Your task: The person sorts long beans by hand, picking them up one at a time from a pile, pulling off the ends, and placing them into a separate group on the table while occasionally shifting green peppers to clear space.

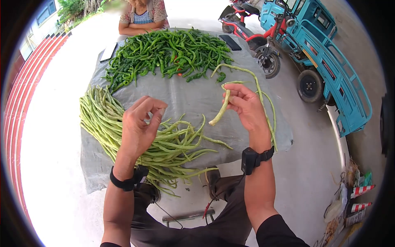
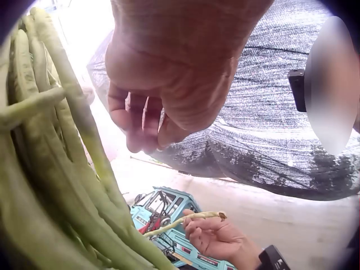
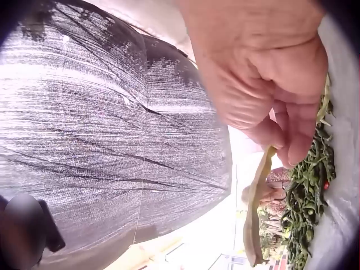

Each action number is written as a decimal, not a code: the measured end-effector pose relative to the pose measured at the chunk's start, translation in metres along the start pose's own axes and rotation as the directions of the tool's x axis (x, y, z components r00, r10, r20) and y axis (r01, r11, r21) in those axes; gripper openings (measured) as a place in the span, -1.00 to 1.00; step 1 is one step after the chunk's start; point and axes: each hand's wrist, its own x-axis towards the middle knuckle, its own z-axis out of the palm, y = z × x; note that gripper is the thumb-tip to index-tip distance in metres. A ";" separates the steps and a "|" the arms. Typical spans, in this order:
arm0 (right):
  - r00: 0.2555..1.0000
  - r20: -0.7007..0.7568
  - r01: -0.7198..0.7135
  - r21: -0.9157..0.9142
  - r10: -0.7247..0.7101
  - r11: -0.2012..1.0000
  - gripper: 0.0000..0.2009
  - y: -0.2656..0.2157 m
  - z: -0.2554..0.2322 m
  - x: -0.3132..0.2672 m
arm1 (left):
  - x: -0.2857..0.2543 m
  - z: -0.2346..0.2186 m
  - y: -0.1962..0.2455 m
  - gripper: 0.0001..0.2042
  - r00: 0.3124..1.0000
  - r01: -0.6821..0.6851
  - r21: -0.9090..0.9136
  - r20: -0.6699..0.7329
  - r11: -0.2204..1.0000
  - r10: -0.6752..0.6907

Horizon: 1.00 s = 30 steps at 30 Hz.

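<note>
Over the near left side of the table, my left hand (image 1: 140, 123) hovers above a heap of long beans (image 1: 175, 144). Its fingers are curled, with the thumb tip close to the index fingertip and nothing visible between them. My right hand (image 1: 247, 106), raised at the right, pinches a pale green long bean (image 1: 222, 109) between thumb and fingers. One thick end of this bean points down toward the table's middle; in the right wrist view the bean (image 3: 257, 211) hangs below the fingertips. Thin green lengths of bean (image 1: 257, 84) arch behind that hand and trail past the wrist.
Green chili peppers (image 1: 164, 53) with a few red ones cover the table's far side. Phones lie beside them, one dark (image 1: 230, 42) and one pale (image 1: 108, 52). A person (image 1: 144, 18) sits opposite with folded arms. A blue cargo tricycle (image 1: 321, 53) stands at right.
</note>
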 end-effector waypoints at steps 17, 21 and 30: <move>0.921 -0.052 0.279 -0.606 -0.387 0.745 -0.83 -0.006 0.083 -0.013 | -0.015 0.029 0.001 -0.87 0.937 0.349 -0.558 0.230 0.753 -0.264; 0.846 0.109 0.431 -0.717 -0.522 0.548 -0.84 -0.016 0.110 -0.023 | -0.014 0.034 0.002 -0.79 0.945 0.314 -0.718 0.176 0.621 -0.274; 0.870 0.216 0.468 -0.648 -0.444 0.601 -0.84 -0.010 0.137 -0.033 | -0.017 0.041 -0.003 -0.85 0.951 0.236 -0.808 0.077 0.539 -0.300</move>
